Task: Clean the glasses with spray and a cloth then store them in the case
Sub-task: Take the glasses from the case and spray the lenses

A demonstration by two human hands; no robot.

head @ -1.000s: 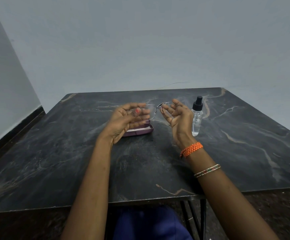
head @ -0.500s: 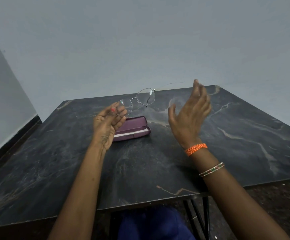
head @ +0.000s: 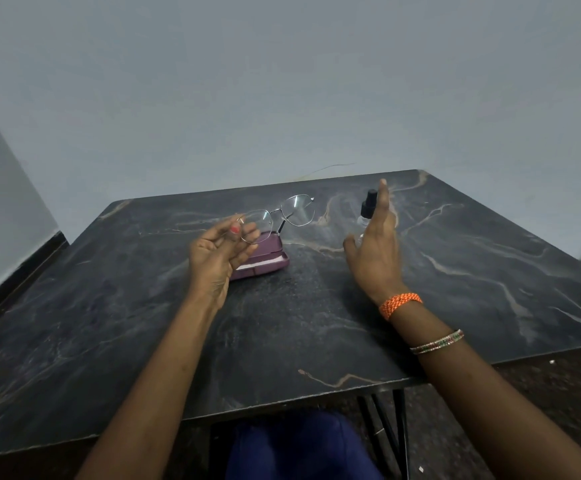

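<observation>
My left hand (head: 220, 251) pinches the left end of thin metal-framed glasses (head: 284, 213) and holds them above the table, lenses out to the right. Beneath them lies a purple glasses case (head: 268, 261), partly hidden by that hand. A clear spray bottle with a black cap (head: 367, 206) stands at the right, mostly covered by my right hand (head: 375, 247). That hand hovers in front of the bottle with fingers straight and spread, holding nothing. No cloth is in view.
The dark marble-patterned table (head: 317, 323) stands against a grey wall. Its front edge runs just above my lap, with black metal legs (head: 389, 434) below at the right.
Both hands held the glasses a second ago. My right hand let go, swung up, and has now come down in front of the spray bottle. The left hand keeps the glasses.
</observation>
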